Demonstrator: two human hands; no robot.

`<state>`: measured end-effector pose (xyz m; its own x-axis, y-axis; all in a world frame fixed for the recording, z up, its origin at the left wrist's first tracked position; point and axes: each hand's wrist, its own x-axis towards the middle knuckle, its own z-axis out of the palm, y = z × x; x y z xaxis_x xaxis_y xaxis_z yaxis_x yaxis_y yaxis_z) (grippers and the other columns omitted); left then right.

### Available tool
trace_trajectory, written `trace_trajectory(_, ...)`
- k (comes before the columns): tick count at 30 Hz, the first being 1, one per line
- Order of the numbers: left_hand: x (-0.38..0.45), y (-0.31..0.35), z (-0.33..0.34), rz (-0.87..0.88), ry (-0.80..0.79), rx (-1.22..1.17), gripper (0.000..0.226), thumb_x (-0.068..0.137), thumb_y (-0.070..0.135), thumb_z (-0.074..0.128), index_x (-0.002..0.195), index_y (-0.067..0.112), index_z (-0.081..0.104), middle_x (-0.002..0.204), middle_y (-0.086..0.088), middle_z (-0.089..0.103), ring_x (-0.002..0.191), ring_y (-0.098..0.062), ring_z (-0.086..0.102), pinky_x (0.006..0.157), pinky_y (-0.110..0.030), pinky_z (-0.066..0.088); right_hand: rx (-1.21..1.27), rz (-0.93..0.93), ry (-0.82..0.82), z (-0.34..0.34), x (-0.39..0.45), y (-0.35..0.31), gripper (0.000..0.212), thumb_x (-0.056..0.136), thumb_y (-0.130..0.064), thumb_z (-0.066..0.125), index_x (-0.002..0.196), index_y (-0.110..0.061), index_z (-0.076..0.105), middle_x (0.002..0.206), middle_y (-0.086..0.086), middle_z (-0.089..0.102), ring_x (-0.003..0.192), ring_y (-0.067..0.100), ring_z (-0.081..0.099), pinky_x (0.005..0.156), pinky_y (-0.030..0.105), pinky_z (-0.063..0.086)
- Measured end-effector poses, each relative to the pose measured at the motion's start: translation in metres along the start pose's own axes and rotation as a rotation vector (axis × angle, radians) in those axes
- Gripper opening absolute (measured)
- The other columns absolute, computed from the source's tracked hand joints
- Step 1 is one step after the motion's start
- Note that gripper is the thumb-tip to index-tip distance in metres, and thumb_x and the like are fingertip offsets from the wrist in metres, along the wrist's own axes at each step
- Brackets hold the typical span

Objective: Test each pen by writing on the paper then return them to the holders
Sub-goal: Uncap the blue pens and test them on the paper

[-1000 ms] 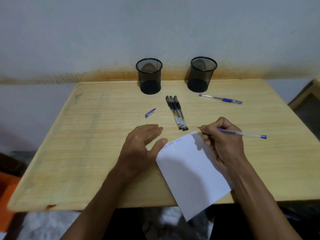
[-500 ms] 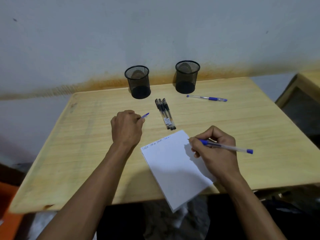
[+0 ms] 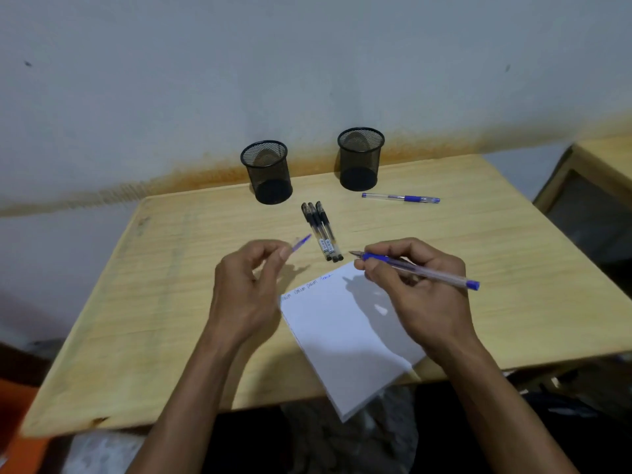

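Observation:
My right hand [image 3: 420, 295] grips an uncapped blue pen [image 3: 431, 272], its tip raised just past the top edge of the white paper [image 3: 345, 336]. Short scribbles run along that top edge. My left hand [image 3: 249, 289] pinches the blue pen cap [image 3: 302, 241] between thumb and fingers, lifted off the table left of the paper. Three black pens [image 3: 321, 230] lie side by side in the table's middle. Another blue pen [image 3: 402, 198] lies near the right black mesh holder [image 3: 359, 159]. The left mesh holder [image 3: 268, 172] stands beside it; both look empty.
The wooden table [image 3: 154, 302] backs onto a stained wall. The paper hangs over the table's near edge. A second wooden piece of furniture [image 3: 602, 159] stands at the far right.
My left hand left the paper, reached to the cap lying on the table and picked it up. My right hand lifted the pen tip off the paper.

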<state>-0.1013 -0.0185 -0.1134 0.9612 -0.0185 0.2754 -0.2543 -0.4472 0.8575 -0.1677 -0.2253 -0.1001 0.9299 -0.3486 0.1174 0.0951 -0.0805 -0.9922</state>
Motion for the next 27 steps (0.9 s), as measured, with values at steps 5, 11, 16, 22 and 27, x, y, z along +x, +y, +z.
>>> trace_trajectory(5, -0.022, -0.001, 0.001, 0.167, -0.081, 0.000, 0.016, 0.094, 0.023, 0.059, 0.097, 0.017, 0.073, 0.095, 0.010, 0.074, 0.096, -0.011, 0.069, 0.083, -0.027, 0.052, -0.098, -0.163, -0.041, 0.007, -0.001, -0.015, 0.010, 0.081, -0.019, 0.085, 0.082, -0.023, 0.076, 0.085, -0.012, 0.078, 0.080, 0.002, 0.073, 0.065, 0.011, 0.052)
trace_trajectory(11, -0.029, 0.003, -0.001, 0.207, -0.133, -0.032, 0.016, 0.094, 0.022, 0.059, 0.097, 0.017, 0.074, 0.095, 0.011, 0.073, 0.096, -0.012, 0.068, 0.081, -0.023, 0.050, -0.096, -0.153, -0.128, 0.002, -0.002, -0.017, 0.020, 0.073, -0.037, 0.083, 0.080, -0.019, 0.079, 0.082, -0.010, 0.079, 0.081, 0.004, 0.073, 0.069, 0.018, 0.053)
trace_trajectory(16, -0.029, 0.003, 0.000, 0.225, -0.175, -0.028, 0.016, 0.094, 0.020, 0.058, 0.099, 0.017, 0.074, 0.097, 0.011, 0.073, 0.098, -0.012, 0.068, 0.082, -0.029, 0.052, -0.099, -0.133, -0.133, 0.000, -0.001, -0.013, 0.014, 0.076, -0.026, 0.086, 0.078, -0.016, 0.077, 0.078, -0.005, 0.078, 0.075, 0.006, 0.072, 0.068, 0.017, 0.050)
trace_trajectory(22, -0.029, 0.010, 0.000, 0.238, -0.229, -0.034, 0.016, 0.095, 0.022, 0.057, 0.099, 0.019, 0.072, 0.096, 0.013, 0.072, 0.098, -0.012, 0.067, 0.082, -0.031, 0.052, -0.095, -0.114, -0.187, 0.001, -0.001, -0.017, 0.009, 0.078, -0.029, 0.086, 0.077, -0.024, 0.077, 0.080, -0.008, 0.078, 0.082, 0.009, 0.073, 0.075, 0.033, 0.056)
trace_trajectory(27, -0.033, 0.023, 0.010, 0.213, -0.156, -0.210, 0.015, 0.094, 0.012, 0.057, 0.088, 0.012, 0.071, 0.082, 0.003, 0.072, 0.083, -0.017, 0.069, 0.075, -0.029, 0.053, 0.049, -0.149, -0.131, 0.008, -0.005, -0.022, 0.007, 0.072, -0.033, 0.079, 0.075, -0.027, 0.076, 0.077, -0.010, 0.078, 0.077, 0.000, 0.070, 0.068, 0.015, 0.053)
